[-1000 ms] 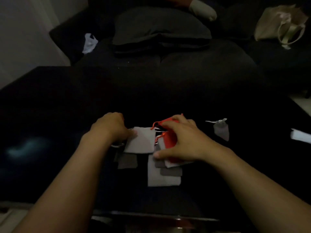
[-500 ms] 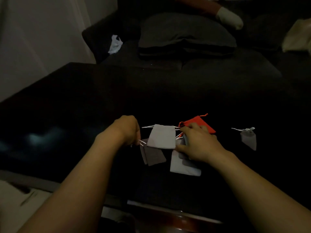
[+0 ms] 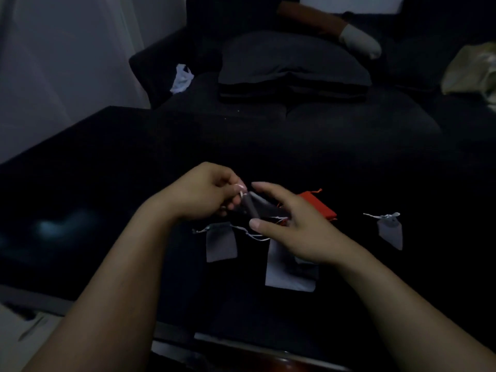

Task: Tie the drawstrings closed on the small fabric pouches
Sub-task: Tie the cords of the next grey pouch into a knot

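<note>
A small grey pouch (image 3: 257, 206) is lifted above the black table (image 3: 112, 167), between my two hands. My left hand (image 3: 198, 194) pinches its drawstring end with curled fingers. My right hand (image 3: 292, 224) holds the pouch's other side between thumb and forefinger. On the table below lie a grey pouch (image 3: 221, 244) with loose strings and a larger pale pouch (image 3: 290, 275), partly under my right wrist. A red pouch (image 3: 319, 206) shows behind my right hand. Another grey pouch (image 3: 390, 232), its strings tied, lies apart to the right.
A dark sofa (image 3: 349, 124) with a grey cushion (image 3: 290, 63) stands behind the table. A white scrap (image 3: 182, 79) lies on the sofa's left, a pale bag (image 3: 469, 73) at its right. The table's near edge (image 3: 241, 339) runs below my forearms.
Both hands have lifted the grey pouch off the pile; my right hand left the red pouch and took the grey one's side. The camera view shifted.
</note>
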